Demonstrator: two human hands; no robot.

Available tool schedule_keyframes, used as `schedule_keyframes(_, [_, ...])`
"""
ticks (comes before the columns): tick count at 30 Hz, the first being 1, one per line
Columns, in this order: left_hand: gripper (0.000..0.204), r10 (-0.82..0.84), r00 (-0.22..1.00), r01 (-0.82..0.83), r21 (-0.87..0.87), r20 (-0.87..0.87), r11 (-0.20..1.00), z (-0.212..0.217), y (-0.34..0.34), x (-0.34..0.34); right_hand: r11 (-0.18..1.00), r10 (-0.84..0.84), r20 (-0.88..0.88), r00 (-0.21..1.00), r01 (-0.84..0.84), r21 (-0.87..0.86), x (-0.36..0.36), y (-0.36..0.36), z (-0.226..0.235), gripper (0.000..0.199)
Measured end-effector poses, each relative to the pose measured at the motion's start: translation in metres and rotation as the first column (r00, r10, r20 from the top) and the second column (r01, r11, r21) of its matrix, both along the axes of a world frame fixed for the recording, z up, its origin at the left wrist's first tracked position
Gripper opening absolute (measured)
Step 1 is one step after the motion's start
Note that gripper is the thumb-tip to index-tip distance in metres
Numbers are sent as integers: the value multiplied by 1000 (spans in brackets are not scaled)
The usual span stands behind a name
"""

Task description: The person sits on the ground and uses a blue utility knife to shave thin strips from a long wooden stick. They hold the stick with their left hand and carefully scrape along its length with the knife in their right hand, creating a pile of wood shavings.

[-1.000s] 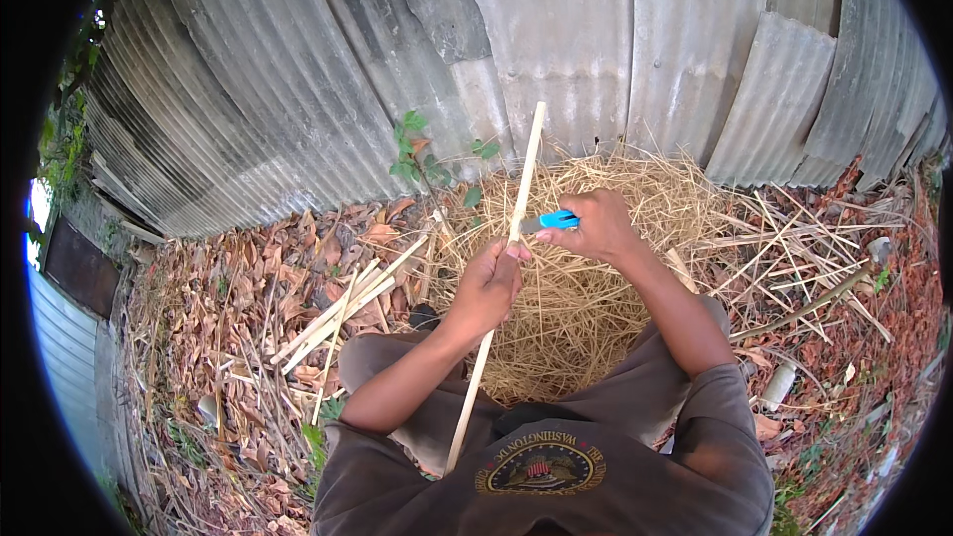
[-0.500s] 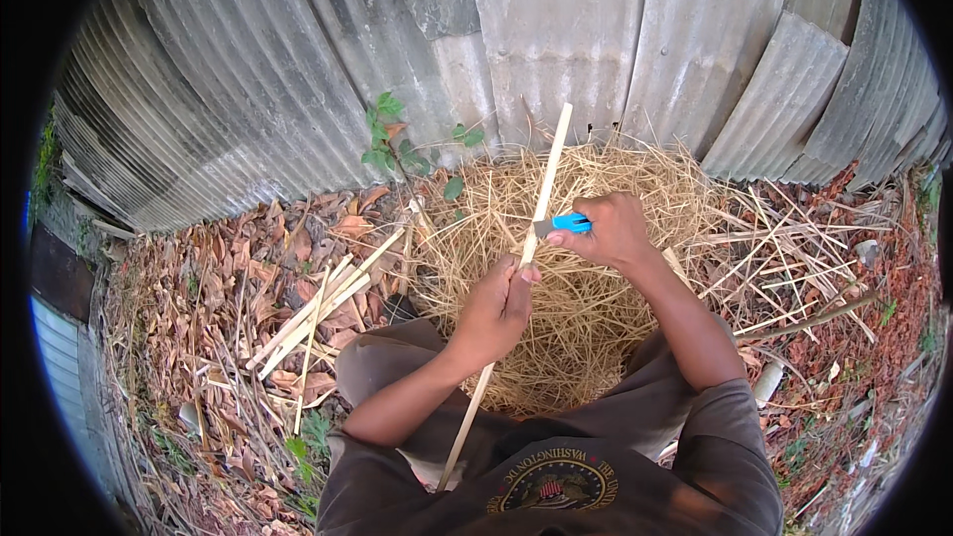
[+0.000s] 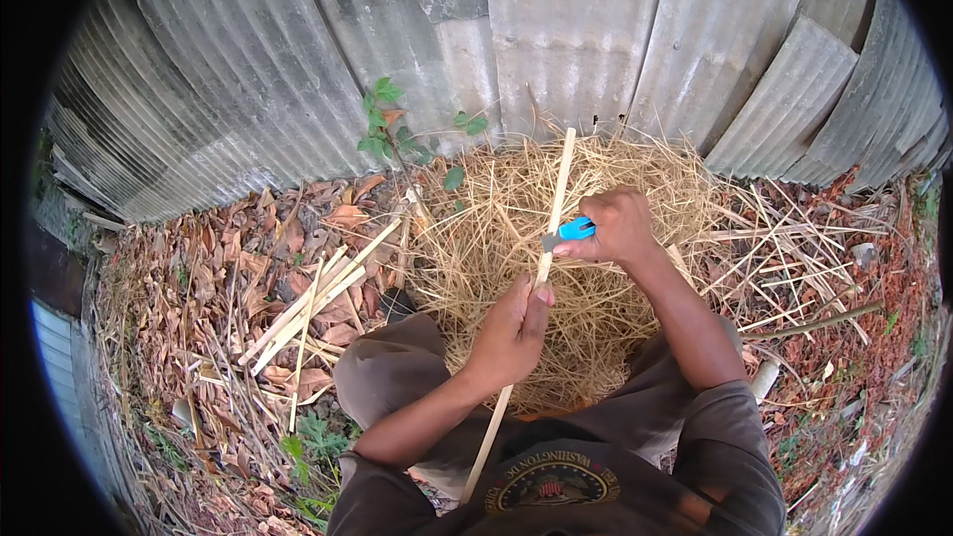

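Observation:
A long pale wooden strip (image 3: 563, 177), like split bamboo, slants from my lap up toward the metal fence. My left hand (image 3: 510, 331) is closed round its middle, thumb along the strip. In my right hand (image 3: 617, 226) is a utility knife (image 3: 576, 228) with a bright blue handle. Its grey blade lies across the strip, touching it a little above my left hand. Beneath both hands spreads a heap of thin straw-coloured shavings (image 3: 586, 337), between my bent knees.
Several pale strips (image 3: 316, 308) lie on dry brown leaves (image 3: 238, 268) at the left. More thin sticks (image 3: 794, 263) are scattered at the right. A corrugated metal fence (image 3: 576, 30) stands behind the heap, with a small green plant (image 3: 382, 119) before it.
The strip has slid down toward my body, its far end now lower. My left hand has moved down and slightly right with it; the knife has stayed at nearly the same height.

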State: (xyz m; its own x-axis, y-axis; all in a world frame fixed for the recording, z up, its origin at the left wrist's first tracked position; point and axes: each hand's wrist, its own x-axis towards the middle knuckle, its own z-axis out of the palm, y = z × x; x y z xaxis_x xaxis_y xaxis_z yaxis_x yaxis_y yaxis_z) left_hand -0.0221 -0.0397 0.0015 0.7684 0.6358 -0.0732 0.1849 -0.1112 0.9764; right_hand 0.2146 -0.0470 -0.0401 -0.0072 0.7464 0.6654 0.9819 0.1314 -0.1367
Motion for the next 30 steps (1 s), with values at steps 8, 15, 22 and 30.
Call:
schedule_keyframes(8, [16,42,999,-40,-188,8,981,-1,5,-4,999,49,58,997,-50,7,1,18,-1,78])
schedule_keyframes(15, [15,16,1000,-14,-290,4,957,-7,-3,-10,996,-71,-2,997,71,-55,30,26,-21,78])
schedule_keyframes(22, [16,-41,999,44,-233,19,972,-9,-11,-15,971,-237,29,971,238,-23,59,26,-14,78])
schedule_keyframes(30, [15,-152,988,152,-206,13,967,-7,-21,-16,743,-644,-171,745,556,-372,103,25,-17,82])
